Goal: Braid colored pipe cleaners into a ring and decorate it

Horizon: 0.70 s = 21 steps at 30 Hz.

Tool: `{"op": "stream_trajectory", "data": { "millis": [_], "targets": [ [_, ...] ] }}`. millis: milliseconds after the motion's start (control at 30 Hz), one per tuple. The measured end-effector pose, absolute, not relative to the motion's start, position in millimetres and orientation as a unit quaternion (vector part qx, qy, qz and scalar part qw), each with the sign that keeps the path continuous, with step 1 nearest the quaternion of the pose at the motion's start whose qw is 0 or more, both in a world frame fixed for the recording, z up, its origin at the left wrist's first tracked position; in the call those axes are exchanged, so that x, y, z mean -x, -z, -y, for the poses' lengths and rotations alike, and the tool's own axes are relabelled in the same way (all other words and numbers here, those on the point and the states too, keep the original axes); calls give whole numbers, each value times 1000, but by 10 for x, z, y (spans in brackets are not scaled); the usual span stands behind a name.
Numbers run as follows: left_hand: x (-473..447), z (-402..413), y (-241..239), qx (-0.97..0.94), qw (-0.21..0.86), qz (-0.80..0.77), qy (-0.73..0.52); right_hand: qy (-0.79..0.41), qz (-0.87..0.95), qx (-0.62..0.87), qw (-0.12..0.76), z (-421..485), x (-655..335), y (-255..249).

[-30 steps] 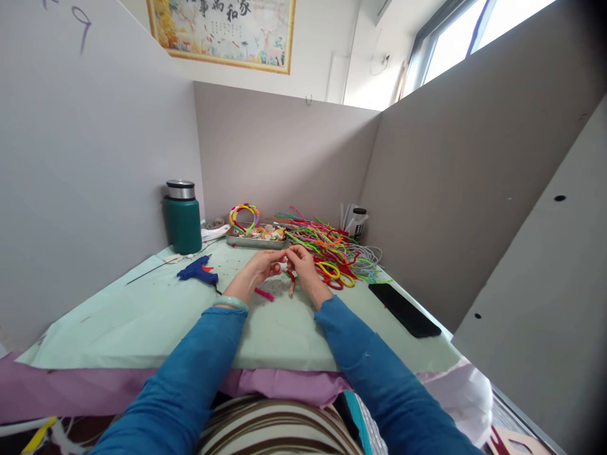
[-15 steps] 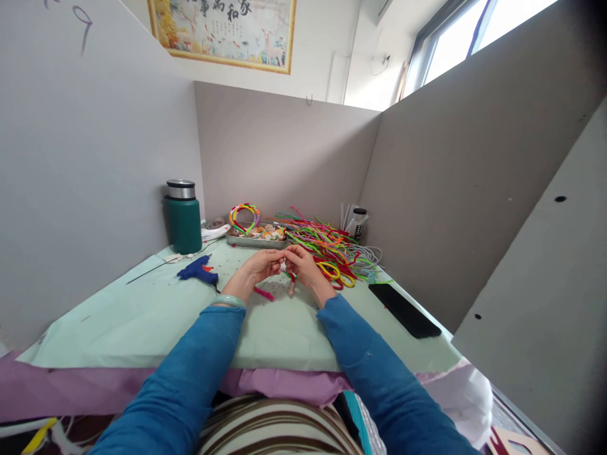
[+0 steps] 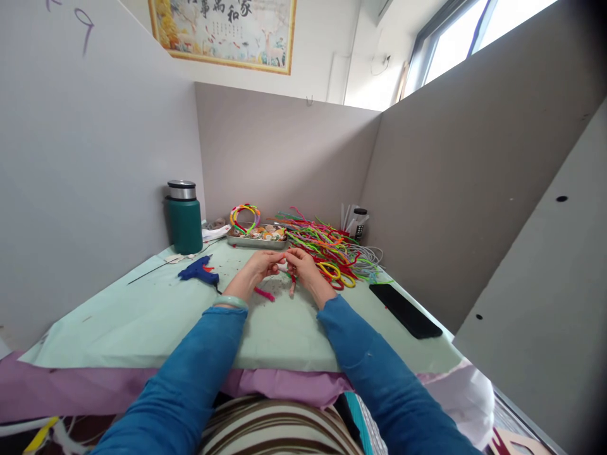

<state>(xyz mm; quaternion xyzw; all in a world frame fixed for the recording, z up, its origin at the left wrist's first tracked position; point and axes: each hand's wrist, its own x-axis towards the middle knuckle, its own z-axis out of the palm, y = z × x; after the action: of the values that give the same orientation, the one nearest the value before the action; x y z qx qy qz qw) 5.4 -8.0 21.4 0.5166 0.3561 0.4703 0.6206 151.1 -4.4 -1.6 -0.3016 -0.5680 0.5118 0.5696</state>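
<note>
My left hand [image 3: 262, 266] and my right hand [image 3: 303, 265] meet over the middle of the table, fingers closed in a pinch and fingertips nearly touching. Between them is a piece of coloured pipe cleaners, mostly hidden by the fingers. Its pink end [image 3: 264, 294] shows below my left hand, and a red and beige end [image 3: 292, 287] points down beside my right hand. A blue hot glue gun [image 3: 199, 270] lies left of my left hand. Just beyond my right hand spreads a heap of colourful pipe cleaners [image 3: 322, 235].
A metal tray [image 3: 256, 242] of small decorations stands at the back, with a multicoloured braided hoop [image 3: 232, 218] on it. The green bottle [image 3: 184, 224] is at left, a black phone [image 3: 405, 309] at right. Grey partitions [image 3: 289, 145] enclose the table. A jar [image 3: 359, 224] stands back right.
Both hands stay in nearly the same place with only slight finger movement. The view has shifted very slightly; nothing else has moved.
</note>
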Motion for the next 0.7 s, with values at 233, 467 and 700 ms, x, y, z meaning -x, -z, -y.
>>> {"op": "stream_trajectory", "data": {
  "millis": [233, 467, 700],
  "targets": [
    [-55, 109, -244, -503, 596, -382, -496, -329, 638, 358, 596, 21, -1520, 17],
    [-45, 76, -216, -514, 581, -393, -494, -181, 678, 385, 600, 26, -1498, 38],
    [-81, 181, -297, -520, 546, -428, -499, -86, 717, 404, 562, 110, -1511, 24]
  ]
}}
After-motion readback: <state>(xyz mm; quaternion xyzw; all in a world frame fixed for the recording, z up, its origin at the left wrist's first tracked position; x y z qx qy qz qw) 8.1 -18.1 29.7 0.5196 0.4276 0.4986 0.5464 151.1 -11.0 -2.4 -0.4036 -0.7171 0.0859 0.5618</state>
